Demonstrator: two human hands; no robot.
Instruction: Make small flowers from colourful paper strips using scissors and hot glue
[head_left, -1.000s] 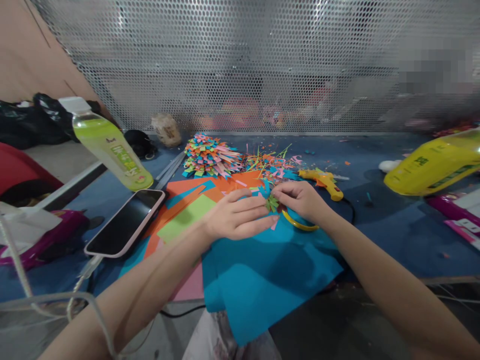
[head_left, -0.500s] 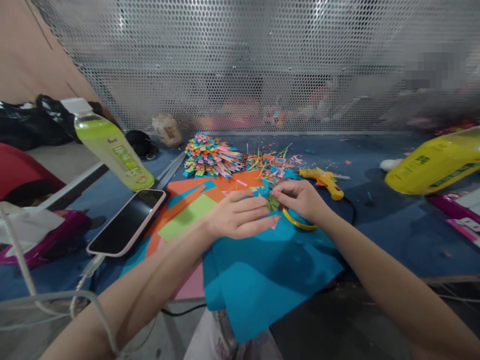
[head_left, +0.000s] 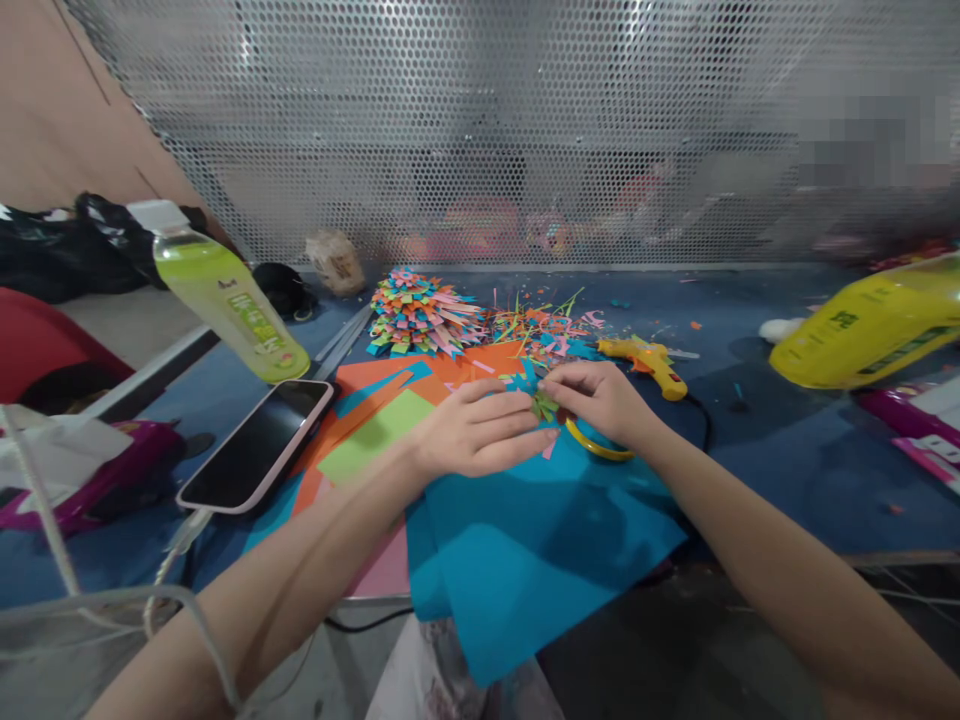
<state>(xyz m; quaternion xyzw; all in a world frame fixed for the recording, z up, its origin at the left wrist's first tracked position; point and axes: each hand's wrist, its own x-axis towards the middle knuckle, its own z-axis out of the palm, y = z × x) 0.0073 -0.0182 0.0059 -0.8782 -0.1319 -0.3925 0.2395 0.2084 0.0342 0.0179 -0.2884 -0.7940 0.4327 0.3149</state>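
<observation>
Characters too blurred to read mark the capped bottle (head_left: pixel 251 320) of yellow-green drink (head_left: pixel 186 258) at left and the yellow bottle (head_left: pixel 855 330) at right, where a pink pack (head_left: pixel 926 455) below shows what looks like a B. White tissue (head_left: pixel 71 450) tops the purple box (head_left: pixel 146 465). At the far edge of the blue paper (head_left: pixel 525 560), the right hand (head_left: pixel 604 400) pinches fringed paper (head_left: pixel 545 407); beside it the left hand (head_left: pixel 480 430) stretches its fingers, thumb hidden, grip impossible to tell.

My fringed paper piece (head_left: pixel 544 406) shows blue and green, my big sheet (head_left: pixel 525 580) plain blue. Fringed cone (head_left: pixel 418 315): mottled orange, pink, blue, green. Glue gun (head_left: pixel 655 362) yellow/orange, tabletop (head_left: pixel 787 480) dark blue, my phone (head_left: pixel 259 447) black-screened, pale pink-edged.
</observation>
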